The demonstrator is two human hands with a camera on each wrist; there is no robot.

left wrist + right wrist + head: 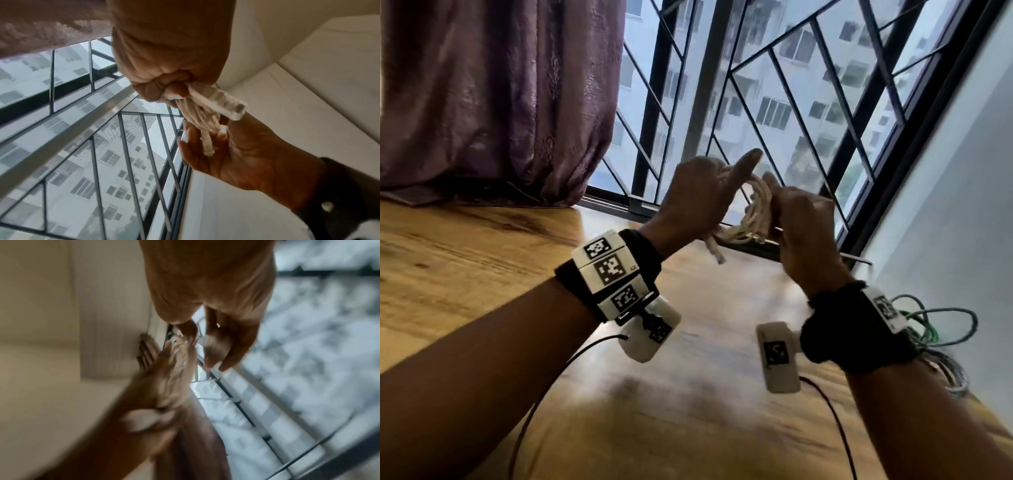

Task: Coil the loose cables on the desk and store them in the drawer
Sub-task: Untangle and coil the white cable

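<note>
Above the wooden desk [482, 260] both hands hold up a coil of white cable [755, 209]. My left hand [702, 195] grips one side of the loops, index finger pointing up. A clear plug [715, 251] on one end hangs below it. My right hand [799, 222] curls round the other side, and a thin cable end [858, 259] sticks out to its right. The left wrist view shows my left hand [164, 78] clenched on the white cable [202, 123] and its plug [224, 101], with my right hand [236, 155] behind the loops. The right wrist view is blurred. No drawer is in view.
A loose pile of green, blue and grey cables [936, 330] lies on the desk at the right, close to the white wall [962, 171]. A barred window [774, 102] runs along the desk's far edge. A purple curtain [493, 96] hangs at the back left.
</note>
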